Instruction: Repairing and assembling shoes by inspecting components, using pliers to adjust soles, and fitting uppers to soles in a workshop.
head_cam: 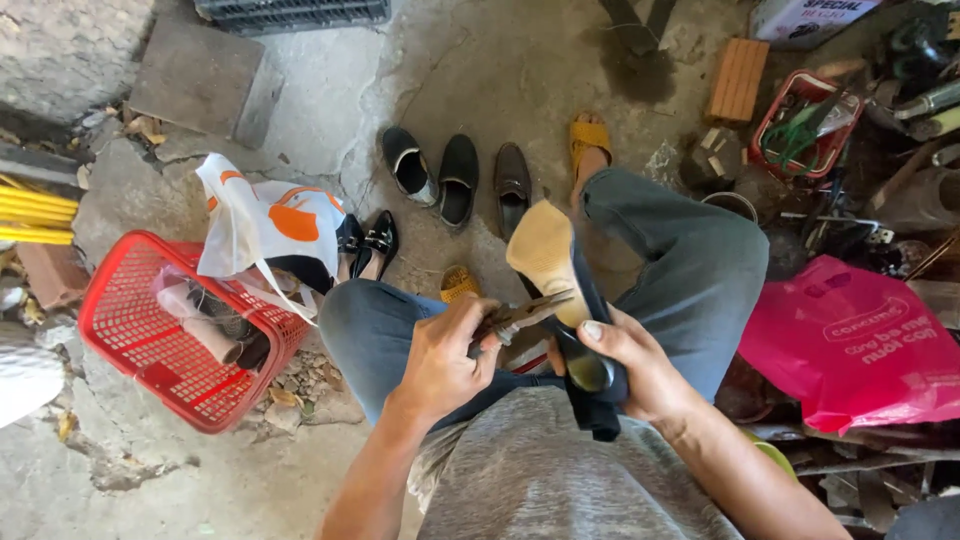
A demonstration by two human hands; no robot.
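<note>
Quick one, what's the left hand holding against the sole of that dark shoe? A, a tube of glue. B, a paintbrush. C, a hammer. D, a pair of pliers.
D: the left hand grips a pair of pliers whose metal nose meets the tan sole of the dark shoe, which the right hand steadies from below.
</note>
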